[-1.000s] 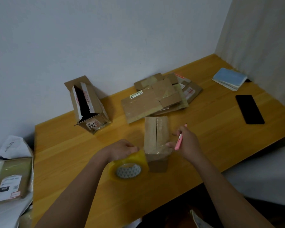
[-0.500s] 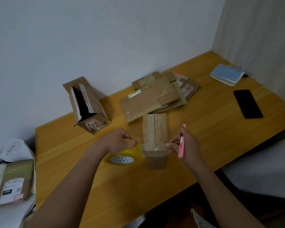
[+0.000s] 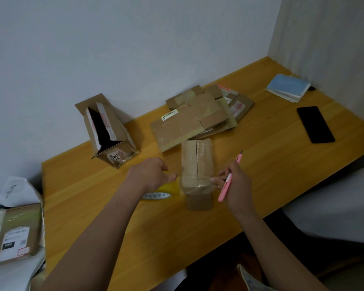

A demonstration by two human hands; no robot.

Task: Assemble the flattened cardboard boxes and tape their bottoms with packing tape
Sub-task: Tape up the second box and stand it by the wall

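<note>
The roll [image 3: 163, 189] now lies flat on the table [image 3: 250, 164], its patterned core showing, where a second ago it stood tilted on edge in the air beside the box [image 3: 197, 164]. The left hand [image 3: 150, 174] rests on top of the roll, fingers curled over its far edge and holding it down at about nine o'clock from the box. The right hand [image 3: 233, 181] has barely shifted: it grips a pink cutter [image 3: 229, 177] with the blade end pointing up toward one o'clock, and its fingertips [image 3: 213, 181] press the near right edge of the box, where a band of clear tape crosses the near end.

The box stands at the middle of the table, bottom flaps up and shut, the seam running from six to twelve o'clock. Most of that seam looks bare; only the near end shows glossy tape. I cannot tell whether the tape is still joined to the roll.

As I judge it, laying the roll down takes the pull out of the strip, so the next step is a cut with the cutter near the box's left edge, then smoothing the loose end.

A stack of flat boxes [image 3: 198, 116] waits at twelve o'clock, so much of the task remains. One open box [image 3: 110, 133] lies tipped at ten o'clock. A phone [image 3: 315, 123] and a notebook [image 3: 288, 87] sit well apart at two o'clock.
</note>
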